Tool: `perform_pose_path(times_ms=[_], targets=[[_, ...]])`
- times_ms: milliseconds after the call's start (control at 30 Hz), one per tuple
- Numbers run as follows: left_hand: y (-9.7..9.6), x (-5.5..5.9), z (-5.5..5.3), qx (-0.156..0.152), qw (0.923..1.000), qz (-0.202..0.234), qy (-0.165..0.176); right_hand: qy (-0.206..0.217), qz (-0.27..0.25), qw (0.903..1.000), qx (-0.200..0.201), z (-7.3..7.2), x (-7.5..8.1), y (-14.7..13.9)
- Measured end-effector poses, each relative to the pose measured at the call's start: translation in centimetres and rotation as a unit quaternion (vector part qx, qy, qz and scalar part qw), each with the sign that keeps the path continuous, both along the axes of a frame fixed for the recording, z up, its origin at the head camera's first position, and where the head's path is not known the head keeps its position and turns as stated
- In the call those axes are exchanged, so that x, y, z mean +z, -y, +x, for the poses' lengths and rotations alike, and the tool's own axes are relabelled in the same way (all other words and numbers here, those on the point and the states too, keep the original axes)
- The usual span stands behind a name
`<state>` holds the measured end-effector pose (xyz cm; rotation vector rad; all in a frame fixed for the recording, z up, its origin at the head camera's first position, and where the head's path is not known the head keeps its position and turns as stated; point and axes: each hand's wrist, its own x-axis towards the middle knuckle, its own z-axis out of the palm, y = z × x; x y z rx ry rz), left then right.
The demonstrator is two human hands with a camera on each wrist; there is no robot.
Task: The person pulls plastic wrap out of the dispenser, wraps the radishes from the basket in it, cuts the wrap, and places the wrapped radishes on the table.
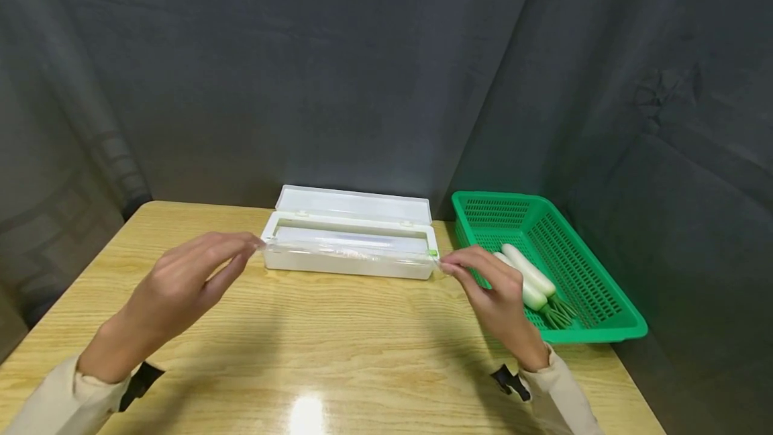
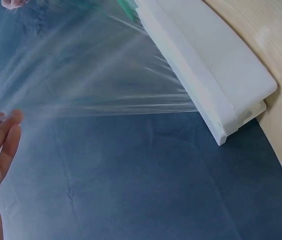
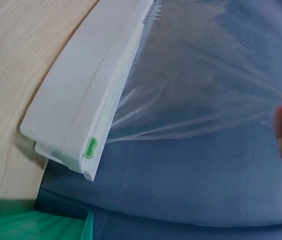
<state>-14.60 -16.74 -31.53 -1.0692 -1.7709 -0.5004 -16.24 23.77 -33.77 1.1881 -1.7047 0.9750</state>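
Observation:
A white cling film box [image 1: 350, 264] stands on the table with its lid [image 1: 353, 203] tipped back and a roll inside. Clear cling film [image 2: 106, 75] stretches out of it toward both hands, its edge gathered into creases. My left hand [image 1: 181, 280] pinches one corner of the film between thumb and fingers, off the box's left end. At the right end, beside a small green slider [image 3: 91, 148], the right hand [image 1: 492, 291] pinches the other corner. Both wrist views show the sheet [image 3: 190, 90] taut between box and fingertips.
A green plastic basket [image 1: 604, 267] sits at the right, close beside the right hand. White radishes [image 1: 528, 268] with green stalks lie in it. Dark grey cloth [image 1: 302, 72] hangs behind the wooden table [image 1: 350, 334].

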Motion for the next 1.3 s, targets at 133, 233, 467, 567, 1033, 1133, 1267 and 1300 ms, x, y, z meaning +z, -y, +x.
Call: perform_pose_path(times_ms=[133, 233, 467, 567, 1033, 1133, 1267, 1300], targets=[[0.1, -0.1, 0.1, -0.033, 0.9994, 0.008, -0.012, 0.027, 0.013, 0.9992, 0.026, 0.2, -0.1, -0.5], [0.3, -0.2, 0.2, -0.038, 0.9989, -0.01, -0.026, 0.048, 0.027, 0.9981, 0.029, 0.3, -0.2, -0.8], [0.9, -1.0, 0.5, -0.023, 0.9977, -0.063, -0.008, 0.084, 0.067, 0.9932, 0.047, 0.5, -0.5, -1.2], [1.1, -1.4, 0.3, -0.039, 0.9964, -0.071, 0.023, 0.099, 0.09, 0.9893, 0.058, 0.6, -0.7, -1.3], [1.4, -3.1, 0.3, -0.125, 0.9648, -0.115, 0.2, 0.263, 0.232, 0.9349, 0.05, 1.5, -1.4, -1.4], [1.1, -3.8, 0.2, -0.137, 0.9615, -0.12, 0.205, 0.284, 0.254, 0.9229, 0.055, 1.5, -1.7, -1.4], [0.7, -4.7, 0.3, -0.133, 0.9578, -0.136, 0.215, 0.31, 0.289, 0.9032, 0.068, 1.6, -2.2, -1.2], [0.7, -4.9, 0.3, -0.13, 0.9569, -0.141, 0.218, 0.317, 0.298, 0.8975, 0.071, 1.6, -2.4, -1.1]])
